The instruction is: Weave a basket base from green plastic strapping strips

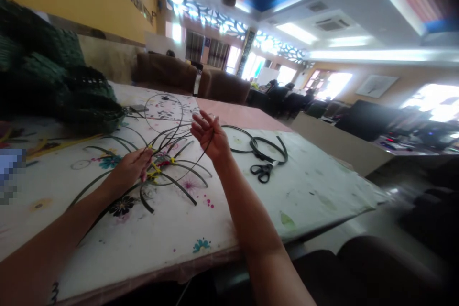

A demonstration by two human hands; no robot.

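Observation:
On the tablecloth lies a small woven piece of dark green strips (163,165), its free ends fanned out around yellow ties (155,170) and a bit of red at the middle. My left hand (132,168) is closed on the near-left edge of this piece, its fingertips partly hidden. To the right and slightly higher, my right hand (211,137) is turned palm up with its fingers stretched out to the left. A thin dark strand (203,154) crosses that palm and appears caught under the thumb. Thin loops (182,114) of strand arch above the weave.
Black-handled scissors (262,171) lie right of my hands, beside a coiled dark strip (268,150). Dark green woven baskets (82,95) are piled at the left. Brown sofas (165,72) stand beyond the table (322,196); dark chairs (376,267) are at the lower right.

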